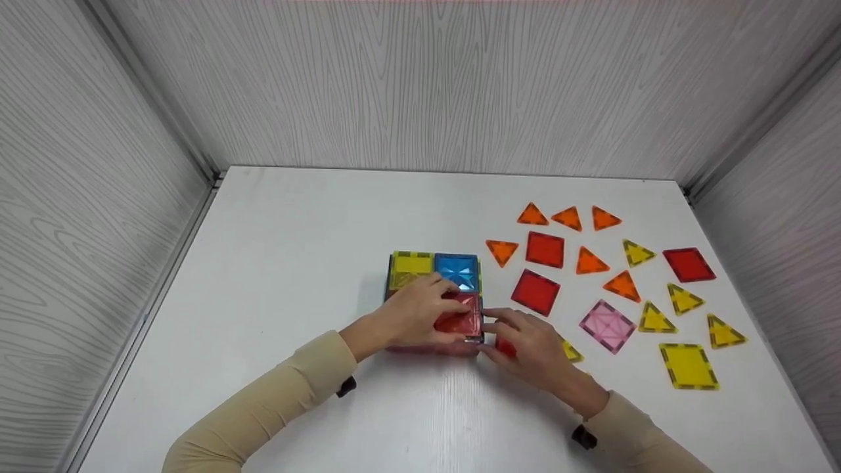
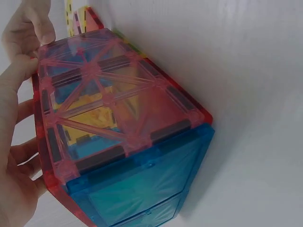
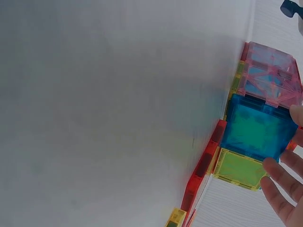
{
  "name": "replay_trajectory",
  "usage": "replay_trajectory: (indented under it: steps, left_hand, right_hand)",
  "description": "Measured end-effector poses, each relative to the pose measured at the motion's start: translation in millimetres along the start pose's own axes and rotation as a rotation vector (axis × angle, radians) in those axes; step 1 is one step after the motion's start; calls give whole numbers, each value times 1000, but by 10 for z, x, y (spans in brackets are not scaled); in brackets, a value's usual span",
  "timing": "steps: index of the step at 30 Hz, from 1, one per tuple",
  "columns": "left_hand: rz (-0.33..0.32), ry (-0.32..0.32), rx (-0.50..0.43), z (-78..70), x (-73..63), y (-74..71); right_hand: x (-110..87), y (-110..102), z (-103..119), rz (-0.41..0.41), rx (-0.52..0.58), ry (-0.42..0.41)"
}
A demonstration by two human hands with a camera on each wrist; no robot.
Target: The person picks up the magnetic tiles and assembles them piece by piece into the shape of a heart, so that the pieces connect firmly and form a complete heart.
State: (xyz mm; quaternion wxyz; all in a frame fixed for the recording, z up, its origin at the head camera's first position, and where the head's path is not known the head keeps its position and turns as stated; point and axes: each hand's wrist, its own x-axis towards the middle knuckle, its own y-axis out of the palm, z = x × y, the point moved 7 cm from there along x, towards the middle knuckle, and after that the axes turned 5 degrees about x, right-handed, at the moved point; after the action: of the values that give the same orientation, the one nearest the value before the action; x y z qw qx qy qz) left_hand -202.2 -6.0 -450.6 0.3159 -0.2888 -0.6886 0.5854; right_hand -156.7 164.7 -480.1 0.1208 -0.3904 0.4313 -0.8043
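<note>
A box of translucent magnetic tiles (image 1: 456,270) stands mid-table, with yellow, blue and red squares on top. Across its top lies my left hand (image 1: 417,312), fingers spread over the red square (image 1: 470,322). In the left wrist view, a pink panel (image 2: 106,101) forms one side and a blue panel (image 2: 137,184) the adjoining one. My right hand (image 1: 535,345) is at the box's right side. In the right wrist view its outstretched fingers (image 3: 281,175) touch the blue side panel (image 3: 258,125) and the yellow panel (image 3: 239,168) beside it.
Loose tiles lie to the right: several orange triangles (image 1: 589,261), several yellow triangles (image 1: 684,299), red squares (image 1: 545,249), a pink square (image 1: 608,326) and a yellow square (image 1: 689,366). A red tile (image 1: 505,346) is partly hidden beneath the right hand. Panelled walls (image 1: 420,85) enclose the table.
</note>
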Motion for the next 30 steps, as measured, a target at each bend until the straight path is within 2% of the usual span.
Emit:
replay_trajectory:
  steps: [6, 11, 16, 20, 25, 30]
  left_hand:
    - [-4, 22, -11, 11, -16, 16]
    - [2, -2, -45, 89, -100, 4]
    - [-30, -56, -97, 272, -297, -12]
    - [-88, -103, -116, 391, -496, -17]
    - [-142, -178, -127, 496, -723, -5]
    - [-159, -246, -113, 583, -863, 0]
  right_hand:
    - [7, -31, 21, -13, -8, 6]
    - [9, -40, 34, -21, -25, 0]
    - [7, -39, 17, -13, -17, 19]
    - [-5, -24, -8, 12, -15, 58]
    - [5, -15, -5, 31, -2, 78]
    - [84, 32, 38, 21, 19, 58]
